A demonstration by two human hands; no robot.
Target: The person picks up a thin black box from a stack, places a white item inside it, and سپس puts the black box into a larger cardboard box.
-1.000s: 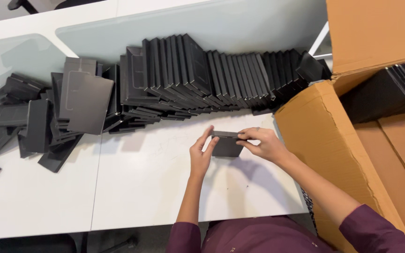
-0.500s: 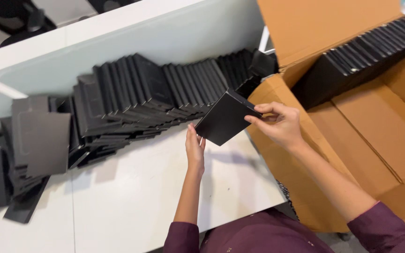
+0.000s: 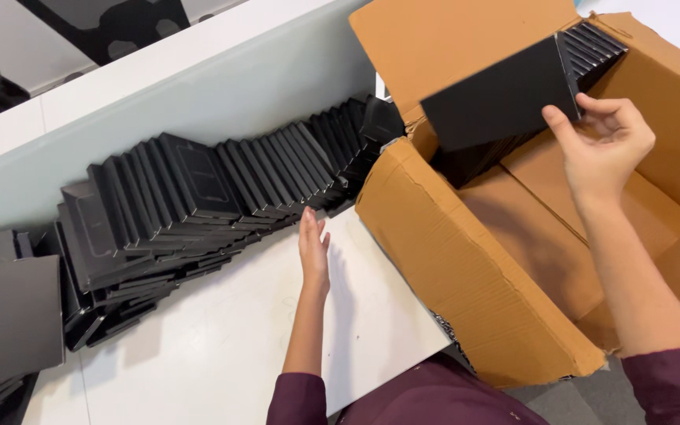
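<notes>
Right hand: pinches 1 black case by its edge, tilted above the carton, beside cases already standing inside.
Left hand: open, empty, over the tabletop left of carton.
Case row: leaning, further left.

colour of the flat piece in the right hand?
Matte black flat piece, pinched by the right hand over the brown cardboard box. Clearest in the head view.
</notes>
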